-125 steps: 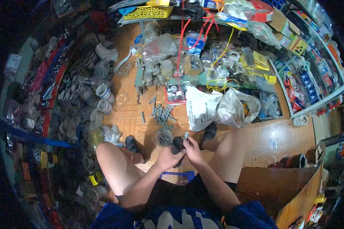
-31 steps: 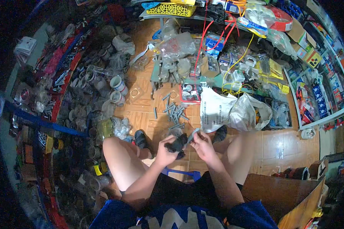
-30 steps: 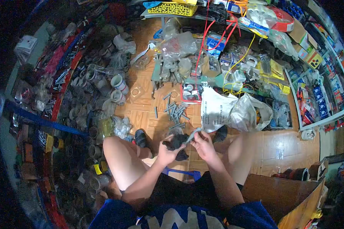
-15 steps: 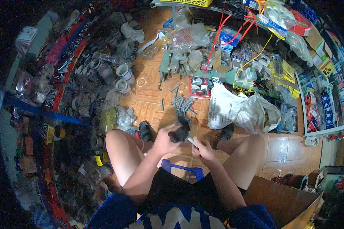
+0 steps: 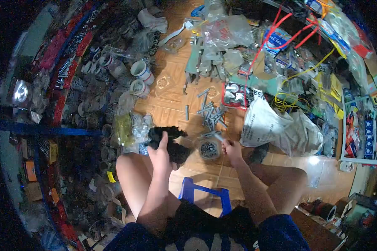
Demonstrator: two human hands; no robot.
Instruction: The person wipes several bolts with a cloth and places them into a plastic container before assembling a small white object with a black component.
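A person in a dark blue top and black shorts works with knees apart over a tiled floor amid crowded shop stock. The fingers of the left hand are wrapped around a black bundle, thumb upward, above the floor near the left knee; the bundle's ragged outline leaves its material unclear. The fingers of the right hand, well apart from the left, grip one end of a short gray rod, its free end tilted away from the body toward a scattered pile of similar gray rods on the floor. Between the two hands stands a clear tub filled with small metal pieces, just beside the right hand; whether the held rod touches its rim cannot be told. One loose rod lies apart, left of the pile. Beyond the right hand, a white printed sack slumps near the person's dark shoe, with a red-edged tray behind it. A blue plastic frame shows between the person's thighs. Two pale buckets stand close together at left, while clear plastic bags lie near the black bundle.
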